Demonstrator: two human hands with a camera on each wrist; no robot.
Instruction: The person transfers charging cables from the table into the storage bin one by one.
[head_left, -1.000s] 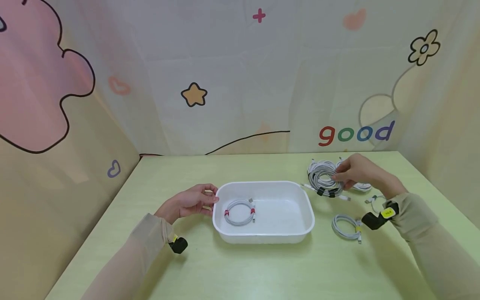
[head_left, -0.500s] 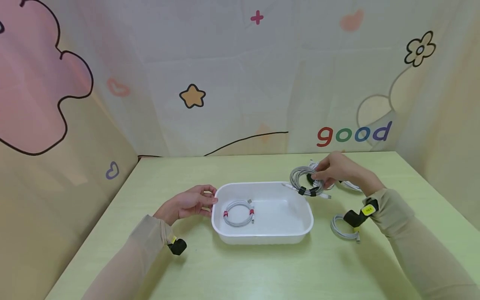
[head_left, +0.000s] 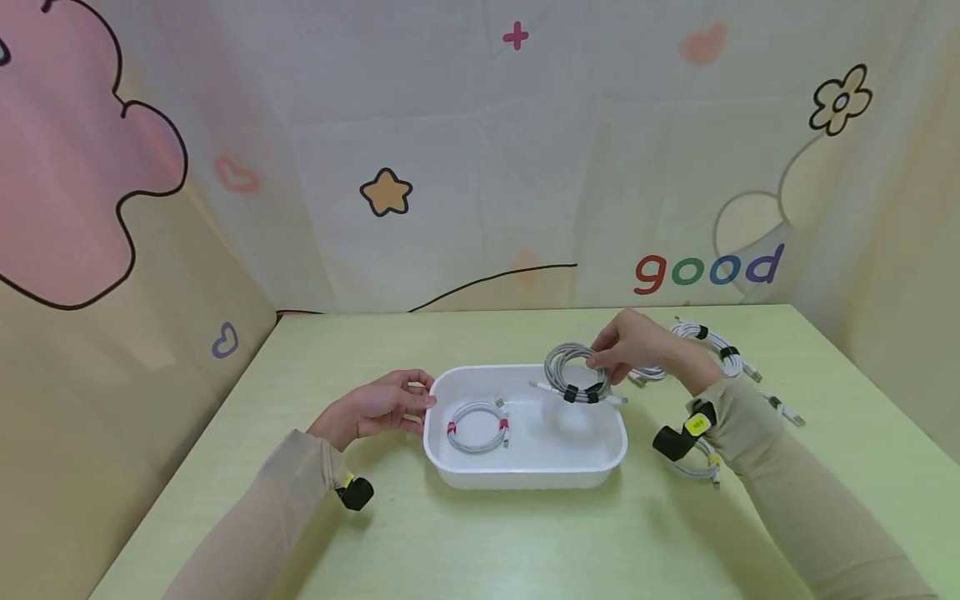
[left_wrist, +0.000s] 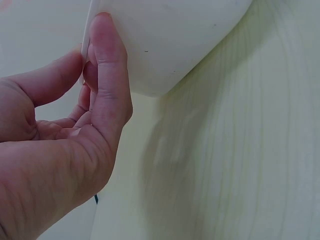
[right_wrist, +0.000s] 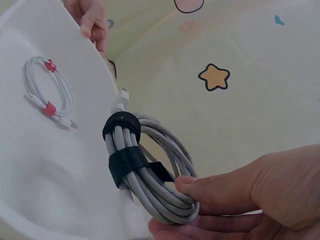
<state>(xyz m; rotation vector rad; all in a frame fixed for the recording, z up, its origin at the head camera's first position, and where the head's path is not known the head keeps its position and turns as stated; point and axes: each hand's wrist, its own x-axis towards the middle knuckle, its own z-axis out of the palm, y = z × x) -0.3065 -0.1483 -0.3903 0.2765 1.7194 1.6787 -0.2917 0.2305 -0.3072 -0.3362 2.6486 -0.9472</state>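
A grey coiled charging cable (head_left: 553, 372) with two black straps hangs over the right part of a white plastic tub (head_left: 525, 479). My right hand (head_left: 633, 346) pinches the coil at its right side between thumb and fingers. In the right wrist view, white plugs stick out from the strapped part of this cable (right_wrist: 170, 200). At the tub's left end, my left hand (head_left: 382, 406) grips the rim, thumb inside and fingers outside, as the left wrist view shows. A paler coiled cable (head_left: 477, 450) with red straps lies on the tub floor, to the left.
On the table (head_left: 450, 542) at the back right lie white coiled cables (head_left: 712, 340) with black straps, partly behind the right hand. A cable with a yellow strap (head_left: 693, 473) lies right of the tub, partly hidden by the wrist camera (head_left: 675, 442). A printed curtain (head_left: 480, 167) stands behind.
My right hand has lifted the grey cable coil from the pile at the back right and carried it left over the tub. The left hand stays on the rim.
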